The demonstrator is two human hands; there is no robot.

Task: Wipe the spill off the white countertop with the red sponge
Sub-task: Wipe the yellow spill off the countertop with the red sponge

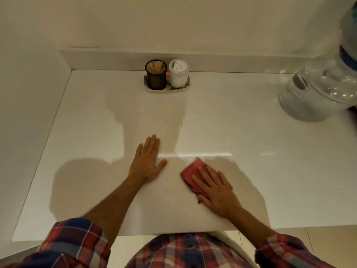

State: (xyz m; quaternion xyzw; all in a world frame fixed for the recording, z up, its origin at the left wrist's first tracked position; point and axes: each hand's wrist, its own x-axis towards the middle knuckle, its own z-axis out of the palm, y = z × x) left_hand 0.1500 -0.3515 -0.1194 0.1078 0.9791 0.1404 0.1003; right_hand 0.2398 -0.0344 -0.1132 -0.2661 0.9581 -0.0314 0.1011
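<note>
Red sponge (pixel 191 174) under flat right hand (pixel 216 190).

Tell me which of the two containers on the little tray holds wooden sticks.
The dark mesh cup, on the left of the tray. The clear jar beside it has a white lid and white contents.

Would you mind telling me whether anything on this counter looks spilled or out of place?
Nothing stands out. No spill is discernible on the countertop; the right hand presses the red sponge flat, and the tray sits tidy.
</note>
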